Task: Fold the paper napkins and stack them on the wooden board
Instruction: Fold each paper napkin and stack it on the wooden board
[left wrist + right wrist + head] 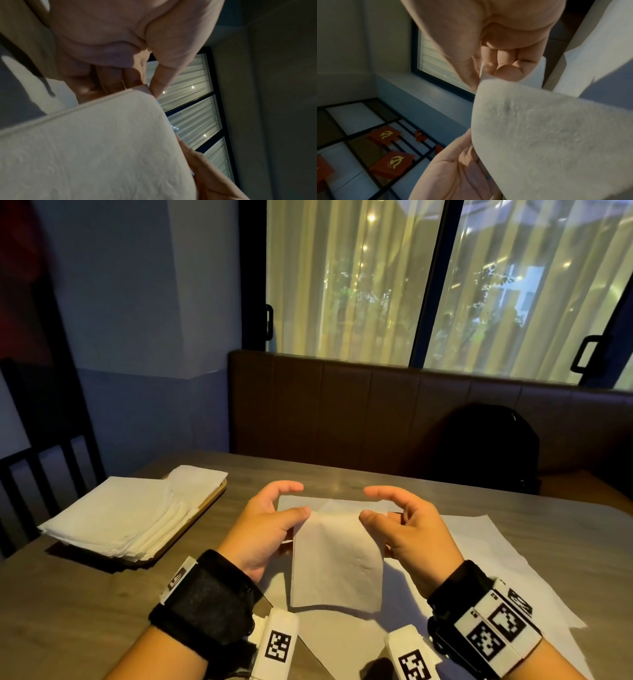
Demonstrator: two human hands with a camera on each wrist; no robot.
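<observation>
In the head view, the left hand [265, 529] and the right hand [407, 529] hold one white napkin [337, 563] up in the air, above the surface [85, 611]. Each hand takes one top corner. The left thumb presses on the near side of the left corner, and the right thumb does the same on the right corner. The index fingers are raised and curved, apart from the paper, while the other fingers go behind the napkin. The napkin hangs down between the two wrists, and its lower edge is near the wrist cameras. Under it, more flat napkin sheets [507, 559] lie spread on the surface, mostly to the right. To the left, well apart from the hands, a stack of napkins [133, 511] rests on a wooden board [205, 503], and it covers most of the board.

In the left wrist view, the napkin [96, 148] fills the lower half. The fingers [96, 79] of the left hand are curled behind its top edge, and the thumb tip touches the corner. Behind them is a window with a curtain [192, 108].

In the right wrist view, the napkin [553, 135] comes in from the right. The fingers [506, 67] of the right hand pinch its top corner with the thumb. The palm of the left hand [453, 175] shows below, at the paper's edge.
</observation>
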